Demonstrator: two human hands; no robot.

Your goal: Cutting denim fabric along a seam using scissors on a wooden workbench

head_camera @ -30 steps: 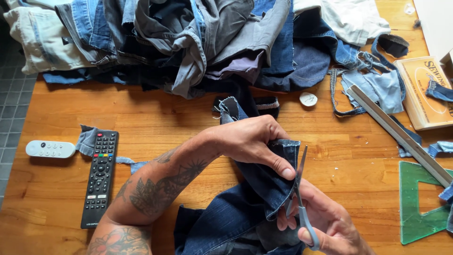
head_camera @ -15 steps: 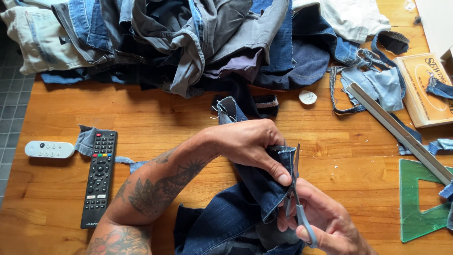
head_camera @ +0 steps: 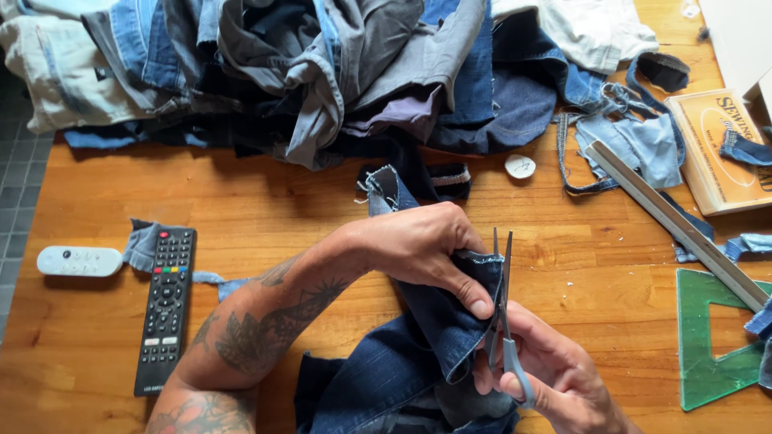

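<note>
My left hand (head_camera: 422,245) pinches a folded piece of dark blue denim (head_camera: 434,321) near its frayed top edge, thumb and fingers closed on the cloth. My right hand (head_camera: 555,370) holds grey-handled scissors (head_camera: 503,305) upright just right of that fold. The blades point away from me and lie almost closed against the denim's edge. The rest of the dark denim trails down toward me off the table's near side.
A big heap of jeans and denim scraps (head_camera: 322,72) fills the back of the wooden table (head_camera: 241,217). A black remote (head_camera: 165,309) and small white remote (head_camera: 79,260) lie left. At right: metal ruler (head_camera: 675,221), green triangle (head_camera: 712,337), tan box (head_camera: 716,149), white chalk disc (head_camera: 520,166).
The scissors have advanced up along the denim's edge and their blades have come nearly together. My left hand has kept its pinch on the fold.
</note>
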